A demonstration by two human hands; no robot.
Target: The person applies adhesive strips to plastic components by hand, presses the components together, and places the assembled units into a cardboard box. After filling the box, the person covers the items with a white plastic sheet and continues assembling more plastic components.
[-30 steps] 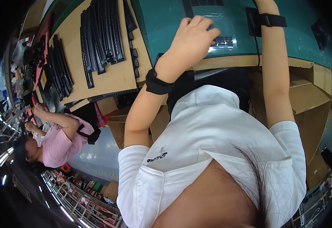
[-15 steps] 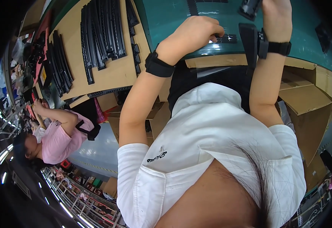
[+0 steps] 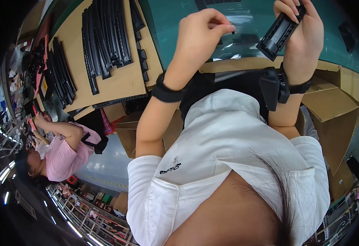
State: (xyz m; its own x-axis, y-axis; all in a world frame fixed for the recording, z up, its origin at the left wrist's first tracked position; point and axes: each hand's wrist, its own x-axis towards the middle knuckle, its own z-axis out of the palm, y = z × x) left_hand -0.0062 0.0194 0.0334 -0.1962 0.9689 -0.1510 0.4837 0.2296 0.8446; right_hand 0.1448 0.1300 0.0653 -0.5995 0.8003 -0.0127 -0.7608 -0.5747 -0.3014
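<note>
Above the green tabletop, my left hand (image 3: pixel 200 39) is closed in a pinch, thumb against forefinger. A tiny black piece (image 3: pixel 233 32) sticks out at its fingertips. My right hand (image 3: pixel 304 45) grips a long black plastic part (image 3: pixel 278 36), its ribbed, hollow side showing and its near end tilted down to the left. A gap separates the small piece from this part. On the table between the hands lies a dark sheet of small pads (image 3: pixel 245 39), partly lost in glare. Another dark sheet (image 3: pixel 218 4) lies at the far edge of the view.
Cardboard (image 3: pixel 126 82) on the left carries several long black plastic strips (image 3: pixel 105 41), with more strips (image 3: pixel 62 69) farther left. Open cardboard boxes (image 3: pixel 331 102) stand below the table at right. A person in pink (image 3: pixel 70 151) works at the left.
My left hand has risen off the sheet of pads, bringing the tiny black piece with it. My right hand has come nearer, turning the black plastic part so its hollow side shows.
</note>
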